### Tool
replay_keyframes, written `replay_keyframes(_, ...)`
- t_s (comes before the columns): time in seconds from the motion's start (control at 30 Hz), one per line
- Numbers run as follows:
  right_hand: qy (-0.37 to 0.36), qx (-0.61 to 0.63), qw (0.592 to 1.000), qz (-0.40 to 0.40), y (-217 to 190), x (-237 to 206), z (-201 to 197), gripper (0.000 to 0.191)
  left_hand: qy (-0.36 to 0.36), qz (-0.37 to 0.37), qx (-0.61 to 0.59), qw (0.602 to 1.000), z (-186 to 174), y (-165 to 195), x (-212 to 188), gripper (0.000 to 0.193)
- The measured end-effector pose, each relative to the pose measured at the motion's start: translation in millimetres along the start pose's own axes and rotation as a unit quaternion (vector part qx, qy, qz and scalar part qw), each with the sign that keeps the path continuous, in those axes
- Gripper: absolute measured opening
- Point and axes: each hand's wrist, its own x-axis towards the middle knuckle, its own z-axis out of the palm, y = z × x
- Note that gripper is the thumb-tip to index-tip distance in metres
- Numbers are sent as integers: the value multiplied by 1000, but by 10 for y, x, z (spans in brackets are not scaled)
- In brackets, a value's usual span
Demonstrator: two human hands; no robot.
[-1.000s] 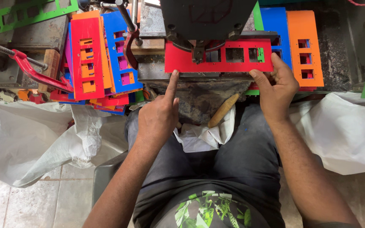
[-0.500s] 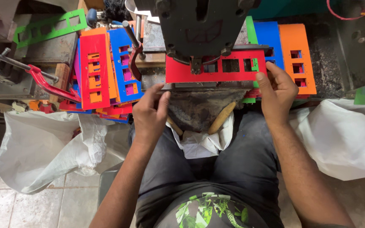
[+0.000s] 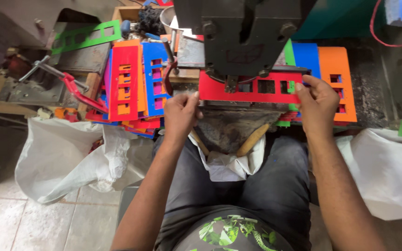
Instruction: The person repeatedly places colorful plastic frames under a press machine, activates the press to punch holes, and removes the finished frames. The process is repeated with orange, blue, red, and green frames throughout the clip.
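A red plastic strip [image 3: 250,93] with rectangular cut-outs lies flat under the dark metal press head [image 3: 245,39]. My left hand [image 3: 180,114] pinches the strip's left end. My right hand [image 3: 317,100] grips its right end. The strip's back edge is hidden under the press. My forearms reach forward over my lap toward the machine bed.
A pile of red, blue and orange punched strips [image 3: 133,86] sits left of the press. Blue and orange strips [image 3: 333,76] lie on the right. A green strip [image 3: 87,37] rests at the back left. A red-handled lever [image 3: 77,90] juts left. White sacks [image 3: 66,155] flank my legs.
My left hand went from pointing at the strip's lower edge to pinching its left end. The view has risen, so the press and strip sit lower in frame.
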Motion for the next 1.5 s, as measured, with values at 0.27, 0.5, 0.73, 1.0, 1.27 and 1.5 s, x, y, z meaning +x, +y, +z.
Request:
replay_keyframes(0.27,-4,8,1000,15,24,45,-3,35,-17,4,-59,998,62,-117,66,30)
replay_keyframes(0.5,-5,-21,999,45,-17,65,-26,45,-34,2,-80,996,90,-134,86,28)
replay_keyframes(0.73,-45,-18,996,81,17,19,-205,50,-82,16,-71,994,-21,-129,-10,32)
replay_keyframes(1.0,-301,-89,912,264,-39,-855,-286,20,-145,-110,-99,978,-1112,-510,-466,20)
replay_keyframes(1.27,-441,203,827,283,-82,-1647,1655,17,16,0,-37,999,-1995,-615,567,35)
replay_keyframes(1.5,-317,265,842,347,66,-1133,2707,22,66,135,143,978,-1702,-749,442,40)
